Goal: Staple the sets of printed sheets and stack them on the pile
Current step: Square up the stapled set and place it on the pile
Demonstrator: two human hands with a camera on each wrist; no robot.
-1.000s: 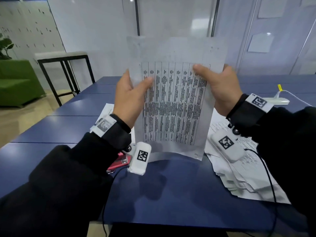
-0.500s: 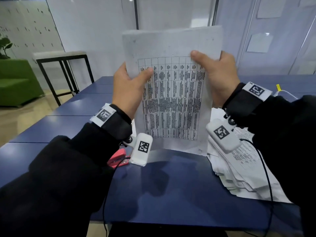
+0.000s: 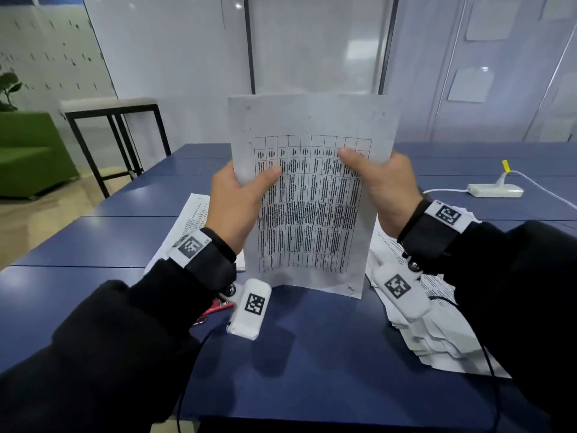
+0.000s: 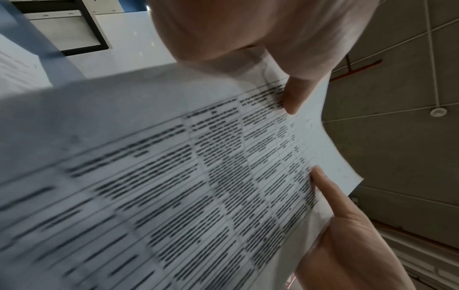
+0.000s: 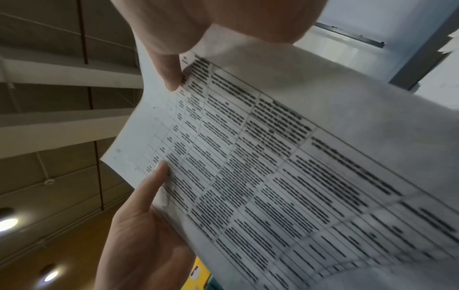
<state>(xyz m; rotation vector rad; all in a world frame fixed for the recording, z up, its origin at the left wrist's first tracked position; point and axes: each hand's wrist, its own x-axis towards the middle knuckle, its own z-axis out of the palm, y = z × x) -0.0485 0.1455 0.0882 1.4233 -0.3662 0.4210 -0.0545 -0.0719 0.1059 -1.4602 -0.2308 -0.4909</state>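
I hold a set of printed sheets [image 3: 312, 120] upright over the blue table [image 3: 312, 370], its printed table facing me and its bottom edge at or just above the tabletop. My left hand [image 3: 249, 185] pinches the left edge, thumb in front. My right hand [image 3: 368, 173] pinches the right edge the same way. Both wrist views show the set [image 4: 174, 176] [image 5: 298, 157] with a thumb on the print. A red stapler [image 3: 218, 307] lies mostly hidden under my left wrist. A loose pile of sheets [image 3: 437, 332] lies at the right, and more sheets [image 3: 190, 220] lie at the left.
A white power strip [image 3: 496, 190] with its cable lies at the far right of the table. A black-framed stool [image 3: 112, 120] and a green sofa [image 3: 28, 151] stand off the table's left side. The table's front edge runs just below my forearms.
Both hands rose slightly with the set, then came down; the set now stands lower, its bottom edge near the tabletop. The grips are unchanged.
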